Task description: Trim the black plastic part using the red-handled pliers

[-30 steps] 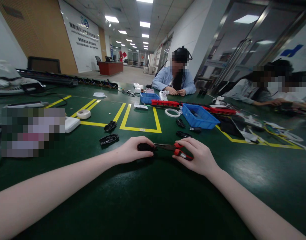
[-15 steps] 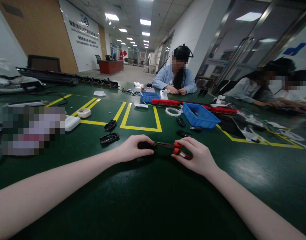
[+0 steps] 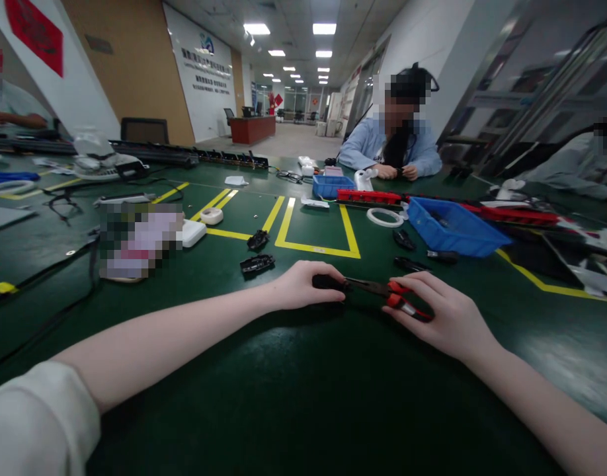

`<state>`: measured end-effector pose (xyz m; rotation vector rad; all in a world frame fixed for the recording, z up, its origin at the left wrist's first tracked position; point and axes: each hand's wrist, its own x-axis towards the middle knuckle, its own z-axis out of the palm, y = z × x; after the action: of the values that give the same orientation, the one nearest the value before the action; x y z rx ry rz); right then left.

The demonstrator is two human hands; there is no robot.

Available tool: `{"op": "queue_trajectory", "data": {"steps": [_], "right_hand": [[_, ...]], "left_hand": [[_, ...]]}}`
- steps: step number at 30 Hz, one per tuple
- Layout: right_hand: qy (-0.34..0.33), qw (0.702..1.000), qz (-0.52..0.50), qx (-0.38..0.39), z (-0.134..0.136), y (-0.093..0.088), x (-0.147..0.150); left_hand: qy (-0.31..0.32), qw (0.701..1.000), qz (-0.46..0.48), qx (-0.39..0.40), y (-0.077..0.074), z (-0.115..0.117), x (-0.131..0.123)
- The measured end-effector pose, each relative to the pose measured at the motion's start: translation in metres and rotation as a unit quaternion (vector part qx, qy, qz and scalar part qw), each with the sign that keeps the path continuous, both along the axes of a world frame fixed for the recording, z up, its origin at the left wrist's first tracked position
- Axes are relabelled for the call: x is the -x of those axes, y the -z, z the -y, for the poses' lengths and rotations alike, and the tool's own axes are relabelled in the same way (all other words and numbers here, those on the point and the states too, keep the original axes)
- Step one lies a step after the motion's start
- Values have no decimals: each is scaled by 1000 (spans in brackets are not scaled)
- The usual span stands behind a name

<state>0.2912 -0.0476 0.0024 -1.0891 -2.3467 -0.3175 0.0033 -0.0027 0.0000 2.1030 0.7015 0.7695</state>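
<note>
- Black piece point(image 3: 328, 282): small, dark and elongated, pinched between thumb and fingers of the left hand point(image 3: 304, 283), just above or on the desk point(image 3: 303, 396); which of the two cannot be told. The fingers cover part of it.
- Pliers point(image 3: 384, 289): slim dark metal jaws, red-and-black handles spread apart, a pale patch on the lower one. They lie nearly level in the right hand point(image 3: 449, 316), jaws pointing left, tips at the black piece's right end; their grip on it is too small to tell.
</note>
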Motion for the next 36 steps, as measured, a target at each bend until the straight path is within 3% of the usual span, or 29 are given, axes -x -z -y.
{"op": "queue_trajectory", "data": {"steps": [13,22,36], "right_hand": [[-7,1000,11,17,-5,4,-4],[-3,1000,18,-21,-6,8,-6],[18,995,64,-76,-4,5,-1]], "left_hand": [[4,1000,5,-13,0,-2,1],[20,1000,-6,-10,-1,-4,4],[-11,999,23,-43,4,-3,-1]]}}
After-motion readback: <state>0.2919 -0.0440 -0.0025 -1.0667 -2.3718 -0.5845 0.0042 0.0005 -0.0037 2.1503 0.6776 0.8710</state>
